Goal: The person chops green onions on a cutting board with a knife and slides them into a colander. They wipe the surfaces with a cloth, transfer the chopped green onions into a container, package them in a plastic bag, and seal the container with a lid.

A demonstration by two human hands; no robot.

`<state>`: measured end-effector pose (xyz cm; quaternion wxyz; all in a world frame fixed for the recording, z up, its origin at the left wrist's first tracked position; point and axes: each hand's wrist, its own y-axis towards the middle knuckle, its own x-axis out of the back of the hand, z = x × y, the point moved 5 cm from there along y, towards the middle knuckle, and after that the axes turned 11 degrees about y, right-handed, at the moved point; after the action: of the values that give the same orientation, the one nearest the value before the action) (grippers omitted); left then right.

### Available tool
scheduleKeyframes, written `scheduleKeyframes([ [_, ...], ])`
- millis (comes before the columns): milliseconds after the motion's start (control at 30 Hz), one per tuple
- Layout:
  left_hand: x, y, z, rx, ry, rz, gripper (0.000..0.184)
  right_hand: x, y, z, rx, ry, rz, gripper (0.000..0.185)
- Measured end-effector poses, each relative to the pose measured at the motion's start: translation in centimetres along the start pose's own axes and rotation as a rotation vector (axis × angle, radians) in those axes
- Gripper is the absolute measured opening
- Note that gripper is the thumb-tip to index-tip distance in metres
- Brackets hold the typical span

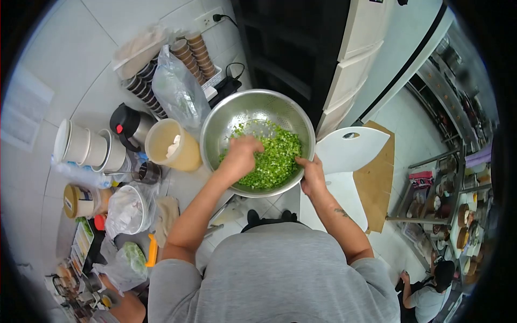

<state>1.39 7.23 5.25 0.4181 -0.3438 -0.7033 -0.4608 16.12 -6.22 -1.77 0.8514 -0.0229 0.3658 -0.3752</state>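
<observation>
A large metal colander [221, 116], its wall dotted with small holes, stands in front of me. A heap of finely chopped green onions [280, 153] covers much of its bottom and right side. My left hand [242, 156] is inside the colander, curled down into the greens and slightly blurred; its fingertips are hidden. My right hand [312, 176] grips the colander's right rim, thumb over the edge and the other fingers outside. Left of the colander, a cloudy plastic tub [186, 153] holds a few white pieces.
A thermal jug [134, 126], stacked white containers [94, 148], a clear plastic bag [177, 83] and stacked cups [199, 54] crowd the left. White boards [344, 148] lie at right. A dark cabinet [291, 48] rises behind. Another person [428, 293] is at lower right.
</observation>
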Motion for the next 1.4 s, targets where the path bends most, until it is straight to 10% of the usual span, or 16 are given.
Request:
scheduleKeyframes([
  [100, 3.2, 0.4, 1.6, 0.350, -0.460, -0.196, 0.034, 0.7, 1.5, 1.6, -0.069, -0.106, 0.016, 0.049],
  [233, 1.2, -0.8, -1.4, -0.056, 0.147, -0.069, 0.025, 1.1, 2.4, 3.8, 0.054, 0.035, 0.016, 0.068],
  [333, 2.6, -0.7, 0.6, 0.462, -0.309, -0.077, 0.024, 0.6, -0.3, 2.6, 0.116, 0.075, 0.063, 0.067],
  [433, 1.9, -0.7, 3.1, 0.466, -0.264, -0.027, 0.024, 0.3, -2.0, 0.0, 0.026, 0.088, 0.000, 0.050],
  [533, -0.2, -1.1, 0.0, 0.016, 0.081, 0.263, 0.024, 0.4, -1.5, 0.1, -0.010, 0.130, -0.037, 0.043],
  [633, 2.2, -0.1, 0.5, 0.175, -0.097, -0.140, 0.023, 0.7, -0.8, 0.9, -0.027, 0.126, -0.061, 0.037],
  [900, 3.5, -5.6, 5.5, 0.707, 0.207, -0.307, 0.034, 2.1, -1.5, 2.4, -0.006, 0.133, -0.155, 0.033],
  [1233, 3.1, -5.6, 3.4, 0.712, -0.275, -0.695, 0.025, -1.3, -2.0, 8.9, 0.365, -0.157, 0.029, 0.026],
  [1400, 0.0, -4.1, 5.4, 0.733, -0.299, -0.514, 0.019, 0.4, 0.7, 6.8, 0.240, -0.054, -0.092, 0.028],
])
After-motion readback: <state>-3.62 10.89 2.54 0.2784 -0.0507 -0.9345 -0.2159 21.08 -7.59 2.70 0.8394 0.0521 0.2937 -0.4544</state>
